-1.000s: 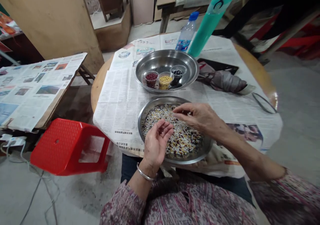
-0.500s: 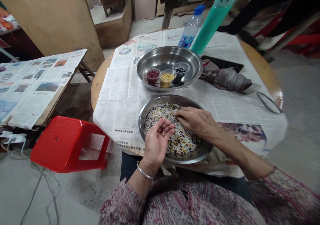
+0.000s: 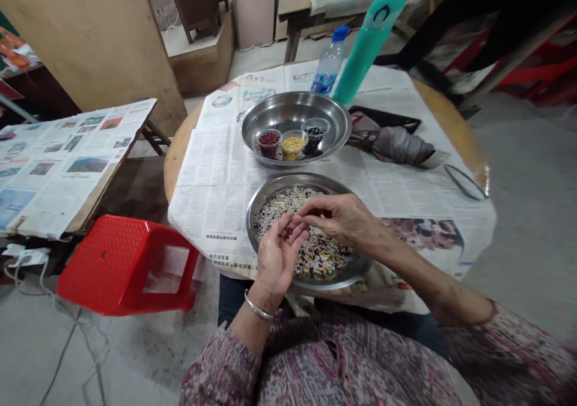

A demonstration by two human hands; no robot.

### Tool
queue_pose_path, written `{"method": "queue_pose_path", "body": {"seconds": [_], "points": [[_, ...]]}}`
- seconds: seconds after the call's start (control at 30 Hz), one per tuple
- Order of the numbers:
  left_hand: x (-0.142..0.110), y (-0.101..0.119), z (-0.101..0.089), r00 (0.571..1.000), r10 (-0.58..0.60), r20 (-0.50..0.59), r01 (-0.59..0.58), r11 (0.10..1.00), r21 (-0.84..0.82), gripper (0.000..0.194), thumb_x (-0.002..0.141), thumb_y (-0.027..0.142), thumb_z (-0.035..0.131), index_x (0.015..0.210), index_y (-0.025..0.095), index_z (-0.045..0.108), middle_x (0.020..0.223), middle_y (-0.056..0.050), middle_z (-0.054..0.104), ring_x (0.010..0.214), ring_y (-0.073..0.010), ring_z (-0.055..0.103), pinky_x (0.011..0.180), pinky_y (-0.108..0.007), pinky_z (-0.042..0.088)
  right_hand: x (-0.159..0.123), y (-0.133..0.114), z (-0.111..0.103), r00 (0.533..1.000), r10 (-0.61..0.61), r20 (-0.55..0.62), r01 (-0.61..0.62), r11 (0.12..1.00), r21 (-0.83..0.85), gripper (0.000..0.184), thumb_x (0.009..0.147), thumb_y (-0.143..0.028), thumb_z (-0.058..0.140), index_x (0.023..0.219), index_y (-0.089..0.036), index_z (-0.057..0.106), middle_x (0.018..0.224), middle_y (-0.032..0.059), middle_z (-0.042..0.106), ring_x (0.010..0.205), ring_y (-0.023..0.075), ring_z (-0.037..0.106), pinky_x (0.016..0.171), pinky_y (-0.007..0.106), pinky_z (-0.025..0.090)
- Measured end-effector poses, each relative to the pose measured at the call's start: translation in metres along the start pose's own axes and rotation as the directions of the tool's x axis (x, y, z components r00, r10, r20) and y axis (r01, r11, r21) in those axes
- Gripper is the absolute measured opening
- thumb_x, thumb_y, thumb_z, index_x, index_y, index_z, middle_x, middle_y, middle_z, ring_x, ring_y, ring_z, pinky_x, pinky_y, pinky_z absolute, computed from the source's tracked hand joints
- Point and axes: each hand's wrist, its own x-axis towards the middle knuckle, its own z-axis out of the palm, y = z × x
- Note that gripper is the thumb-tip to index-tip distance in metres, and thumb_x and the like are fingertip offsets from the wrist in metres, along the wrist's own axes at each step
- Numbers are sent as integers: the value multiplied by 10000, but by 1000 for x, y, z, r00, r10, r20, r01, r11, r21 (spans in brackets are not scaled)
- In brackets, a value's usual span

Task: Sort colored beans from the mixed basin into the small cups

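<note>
Near bowl (image 3: 311, 179) on newspaper (image 3: 207, 178), newspaper on round table (image 3: 177, 151). Bean mix (image 3: 320, 263) inside near bowl. Left hand (image 3: 279, 253) over near bowl's left front, loose beans (image 3: 287, 233) in palm. Right hand (image 3: 346, 218) over near bowl's right part. Directly behind near bowl: far bowl (image 3: 273, 112), three cups (image 3: 293, 148) in it. Farther behind near bowl, slightly right: bottle (image 3: 327, 69). Behind near bowl, right: cloth bundle (image 3: 406, 145). Left of near bowl, off table: stool (image 3: 108, 262).

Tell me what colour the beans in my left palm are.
The beans are dark red, seen in the head view.
</note>
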Motion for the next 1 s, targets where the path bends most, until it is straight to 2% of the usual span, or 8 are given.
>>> {"method": "queue_pose_path", "body": {"seconds": [0.3, 0.47, 0.57, 0.63, 0.7, 0.8, 0.9, 1.0], "points": [[-1, -1, 1, 1000, 20, 1, -20, 1000, -14, 266, 991, 270, 498, 981, 123, 719, 1095, -127, 718, 1121, -216, 668, 1076, -371, 483, -1, -3, 7, 999, -35, 41, 34, 999, 24, 157, 860, -231, 608, 792, -231, 749, 790, 17, 768, 695, 155, 682, 668, 277, 496], [-1, -1, 0, 1000, 21, 15, -21, 1000, -22, 322, 1018, 271, 438, 1012, 108, 716, 1076, -139, 721, 1083, -211, 680, 1076, -384, 479, -1, 3, 6, 998, 43, 39, -45, 998, 45, 161, 868, -291, 627, 765, -224, 732, 740, 10, 743, 658, 149, 658, 634, 277, 486], [-1, 0, 2, 1000, 14, 16, -13, 1000, -22, 337, 1024, 282, 424, 1015, 111, 714, 1018, -124, 717, 1003, -186, 690, 1044, -356, 489, -2, 14, -1, 992, 107, -72, -106, 994, 27, 174, 890, -327, 606, 815, -231, 730, 769, 24, 745, 683, 169, 670, 649, 294, 509], [-2, 1, 4, 1000, 19, -11, -19, 1000, -20, 299, 1009, 274, 459, 983, 118, 713, 962, -98, 697, 923, -157, 681, 996, -321, 500, -4, 22, -6, 979, 100, -177, -118, 989, -93, 169, 896, -309, 585, 878, -227, 731, 851, 50, 755, 737, 193, 683, 689, 323, 520], [-2, 2, 6, 998, 36, -58, -37, 999, -20, 238, 984, 250, 512, 918, 128, 705, 861, -51, 650, 793, -113, 637, 913, -273, 504, -8, 29, -8, 976, 51, -209, -100, 968, -231, 175, 896, -273, 563, 907, -222, 730, 932, 70, 755, 804, 215, 693, 737, 348, 519], [-2, 2, 6, 994, 65, -90, -68, 997, -25, 159, 945, 225, 583, 860, 135, 684, 764, 4, 563, 664, -67, 542, 788, -220, 482, -17, 34, -3, 998, -3, -70, -20, 943, -332, 183, 901, -234, 540, 875, -223, 721, 913, 55, 746, 805, 205, 689, 727, 331, 501], [-3, 1, 5, 992, 86, -88, -86, 996, 4, 39, 885, 167, 654, 908, 148, 678, 798, 12, 578, 681, -61, 545, 755, -206, 465, -25, 36, 9, 994, -66, 83, 93, 919, -384, 193, 898, -194, 531, 881, -230, 721, 890, 47, 737, 796, 183, 674, 709, 301, 482], [-3, 0, 4, 993, 82, -88, -79, 996, 37, 90, 847, 115, 674, 926, 157, 665, 802, 16, 592, 703, -65, 560, 762, -205, 464, -26, 38, 20, 985, -87, 148, 149, 863, -482, 222, 898, -157, 511, 869, -227, 720, 887, 59, 727, 819, 184, 662, 697, 288, 463]]}}
